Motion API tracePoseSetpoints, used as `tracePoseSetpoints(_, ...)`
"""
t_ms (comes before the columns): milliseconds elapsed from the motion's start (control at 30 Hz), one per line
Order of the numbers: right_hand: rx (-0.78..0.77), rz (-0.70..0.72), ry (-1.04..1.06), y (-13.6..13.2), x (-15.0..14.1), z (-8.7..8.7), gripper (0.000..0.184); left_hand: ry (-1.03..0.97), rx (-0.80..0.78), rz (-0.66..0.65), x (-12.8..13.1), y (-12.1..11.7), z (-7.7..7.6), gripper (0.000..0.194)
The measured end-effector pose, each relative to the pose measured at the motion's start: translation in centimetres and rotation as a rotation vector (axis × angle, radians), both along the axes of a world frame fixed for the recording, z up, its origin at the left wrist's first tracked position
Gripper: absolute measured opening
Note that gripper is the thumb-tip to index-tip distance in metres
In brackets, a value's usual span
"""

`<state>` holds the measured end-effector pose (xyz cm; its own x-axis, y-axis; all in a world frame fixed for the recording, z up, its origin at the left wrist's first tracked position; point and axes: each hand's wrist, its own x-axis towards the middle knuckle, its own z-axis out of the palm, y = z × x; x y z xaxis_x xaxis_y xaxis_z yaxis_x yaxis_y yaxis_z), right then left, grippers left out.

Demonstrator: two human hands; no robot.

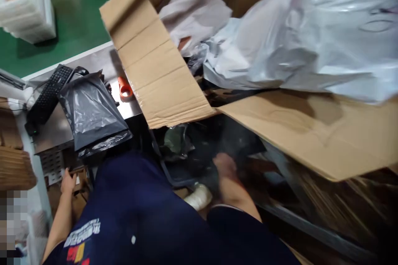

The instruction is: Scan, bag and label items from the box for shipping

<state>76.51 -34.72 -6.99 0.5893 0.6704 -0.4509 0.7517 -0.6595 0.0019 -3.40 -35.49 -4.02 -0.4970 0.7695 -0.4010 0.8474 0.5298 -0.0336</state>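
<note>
My left hand (68, 181) is low on the left, under the steel table edge. Its thumb and a finger show apart, beside a small cardboard box (81, 179), and I see nothing held in it. My right hand (225, 165) is lowered over a dark bin (171, 176) of black and clear plastic, below the flaps of a large carton. Motion blurs it and its fingers are hidden, so any grip is unclear. A filled grey plastic mailer bag (93, 109) lies on the table, its lower end hanging past the edge.
A black keyboard (51, 91), a mouse (81, 71) and an orange tape dispenser (124, 90) are on the steel table (102, 60). Carton flaps (161, 70) jut out ahead, with white plastic bags (280, 45) above. A white roll (199, 197) sits near my body. White bins (27, 4) are stacked at upper left.
</note>
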Motion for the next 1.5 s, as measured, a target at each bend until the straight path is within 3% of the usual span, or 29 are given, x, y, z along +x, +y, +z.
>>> tracePoseSetpoints(100,-0.033,0.171,0.073,2.8,-3.6,-0.4,0.041,0.099,0.129,-0.061,-0.2,0.8,0.8,0.080)
tracePoseSetpoints(200,0.120,0.474,0.241,7.5,-11.0,-1.3,0.031,0.107,0.285,-0.243,0.1,3.2,0.6,0.080)
tracePoseSetpoints(300,0.383,0.880,0.508,13.7,-19.3,-2.0,0.037,0.037,0.274,-0.429,0.3,6.6,-0.9,0.072)
tracePoseSetpoints(367,0.461,1.069,0.658,18.0,-23.8,-2.3,0.044,-0.044,0.208,-0.555,0.4,8.9,-2.3,0.060)
tracePoseSetpoints(467,0.373,1.143,0.819,23.1,-28.2,-2.9,0.046,-0.154,0.140,-0.690,0.6,11.4,-4.0,0.060)
tracePoseSetpoints(567,0.274,1.188,0.931,25.5,-30.2,-3.5,0.050,-0.247,0.087,-0.828,0.5,12.7,-3.9,0.068)
tracePoseSetpoints(700,0.238,1.290,1.011,24.9,-30.1,-3.1,0.046,-0.310,0.030,-1.007,-0.1,13.4,-1.6,0.074)
tracePoseSetpoints(767,0.312,1.221,1.030,24.0,-29.8,-2.5,0.050,-0.355,0.017,-1.058,-0.4,13.7,-0.4,0.071)
tracePoseSetpoints(833,0.384,1.063,1.056,23.3,-29.9,-1.8,0.055,-0.424,0.008,-1.063,-0.5,14.1,0.4,0.074)
tracePoseSetpoints(1000,0.358,0.633,1.233,23.7,-31.2,-0.7,0.064,-0.612,0.054,-0.853,-0.5,14.5,1.2,0.072)
tracePoseSetpoints(1133,0.400,0.224,1.207,24.1,-32.2,-0.5,0.066,-0.793,0.206,-0.588,0.2,14.1,1.7,0.062)
tracePoseSetpoints(1267,0.546,0.056,1.108,23.2,-33.9,-0.5,0.070,-0.885,0.534,-0.138,2.7,13.9,1.8,0.058)
tracePoseSetpoints(1367,0.662,-0.045,0.983,22.6,-36.0,-0.3,0.072,-0.774,0.747,0.224,5.3,14.8,0.9,0.058)
tracePoseSetpoints(1433,0.725,-0.101,0.887,22.7,-37.6,-0.2,0.073,-0.674,0.825,0.358,6.7,15.8,0.0,0.062)
tracePoseSetpoints(1500,0.765,-0.137,0.790,23.3,-38.9,-0.1,0.071,-0.597,0.862,0.396,7.6,17.2,-0.8,0.063)
